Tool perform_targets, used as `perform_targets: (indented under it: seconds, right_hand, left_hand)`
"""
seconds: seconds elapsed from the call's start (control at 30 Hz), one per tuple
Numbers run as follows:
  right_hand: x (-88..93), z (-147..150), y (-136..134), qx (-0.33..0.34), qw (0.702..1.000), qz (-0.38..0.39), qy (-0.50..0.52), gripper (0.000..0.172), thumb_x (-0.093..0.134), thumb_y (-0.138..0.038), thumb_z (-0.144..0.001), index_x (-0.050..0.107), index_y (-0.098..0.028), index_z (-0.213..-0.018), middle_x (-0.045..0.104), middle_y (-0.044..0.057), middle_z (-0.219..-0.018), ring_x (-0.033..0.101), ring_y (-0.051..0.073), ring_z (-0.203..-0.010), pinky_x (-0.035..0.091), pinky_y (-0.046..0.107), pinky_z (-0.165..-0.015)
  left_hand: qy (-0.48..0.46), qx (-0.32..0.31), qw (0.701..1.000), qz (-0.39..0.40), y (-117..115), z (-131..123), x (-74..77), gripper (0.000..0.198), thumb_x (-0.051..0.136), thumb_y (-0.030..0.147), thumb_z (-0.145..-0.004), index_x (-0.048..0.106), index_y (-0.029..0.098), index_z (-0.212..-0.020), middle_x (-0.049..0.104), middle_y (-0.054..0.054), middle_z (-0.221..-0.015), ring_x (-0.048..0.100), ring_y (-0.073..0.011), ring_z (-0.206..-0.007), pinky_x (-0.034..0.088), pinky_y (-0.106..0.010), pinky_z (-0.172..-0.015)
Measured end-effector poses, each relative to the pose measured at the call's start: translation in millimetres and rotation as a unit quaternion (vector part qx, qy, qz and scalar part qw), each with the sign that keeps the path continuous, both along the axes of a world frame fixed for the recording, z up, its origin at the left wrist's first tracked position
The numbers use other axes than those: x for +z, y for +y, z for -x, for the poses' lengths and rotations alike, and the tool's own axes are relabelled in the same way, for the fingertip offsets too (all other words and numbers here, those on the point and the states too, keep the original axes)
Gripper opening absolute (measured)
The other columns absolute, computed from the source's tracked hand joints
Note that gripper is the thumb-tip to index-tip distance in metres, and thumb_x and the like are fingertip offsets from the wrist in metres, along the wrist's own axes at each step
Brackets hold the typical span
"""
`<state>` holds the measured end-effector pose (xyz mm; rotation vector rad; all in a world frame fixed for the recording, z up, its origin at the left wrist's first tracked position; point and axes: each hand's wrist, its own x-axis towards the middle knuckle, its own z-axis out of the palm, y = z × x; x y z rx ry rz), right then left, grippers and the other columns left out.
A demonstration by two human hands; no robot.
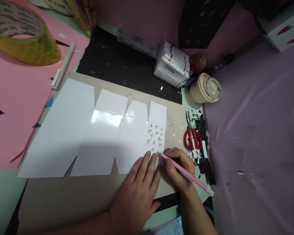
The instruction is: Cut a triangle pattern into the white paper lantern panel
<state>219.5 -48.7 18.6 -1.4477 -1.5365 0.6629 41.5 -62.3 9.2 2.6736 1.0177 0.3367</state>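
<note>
A large white card [103, 137] with notched edges lies on a beige board [71, 199]. Small triangular holes dot its narrow right panel. My left hand [139, 189] lies flat, fingers stretched, on the lower right part of the card and holds nothing. Just right of it, my right hand [178, 166] grips a slim pink pen-shaped tool [186, 173], tilted, its tip touching the card below the holes. Whether the tip is a blade is too small to tell.
Red-handled scissors [192, 138] lie among black and white scraps at the right. Behind stand a case of markers [172, 65] and a beige cup [202, 88]. A yellow tape roll [39, 49] and white pen [63, 67] rest on pink paper [12, 98] at left.
</note>
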Motion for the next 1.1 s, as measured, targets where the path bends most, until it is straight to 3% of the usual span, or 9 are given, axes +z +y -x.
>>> perform_targets:
  seconds: [0.73, 1.1]
  right_hand:
    - [3.6, 0.1, 1.1, 0.017, 1.0, 0.018, -0.012, 0.021, 0.062, -0.003, -0.08, 0.066, -0.021, -0.091, 0.07, 0.004, -0.081, 0.068, 0.019, -0.076, 0.056, 0.034, -0.067]
    - [3.0, 1.7, 1.9, 0.005, 0.999, 0.04, 0.009, 0.016, 0.063, -0.005, -0.079, 0.064, -0.02, -0.085, 0.068, 0.002, -0.076, 0.066, 0.018, -0.072, 0.055, 0.033, -0.066]
  left_hand:
    - [-0.002, -0.022, 1.0, 0.014, -0.7, 1.1, -1.8, 0.084, 0.056, 0.066, -0.082, 0.045, 0.01, -0.143, 0.035, -0.023, -0.155, 0.021, -0.0386, -0.148, 0.008, -0.049, -0.12]
    - [-0.004, -0.025, 1.0, 0.015, 0.7, 0.6, -1.8, 0.085, 0.058, 0.066, -0.081, 0.043, 0.009, -0.143, 0.035, -0.024, -0.155, 0.02, -0.0391, -0.148, 0.007, -0.049, -0.12]
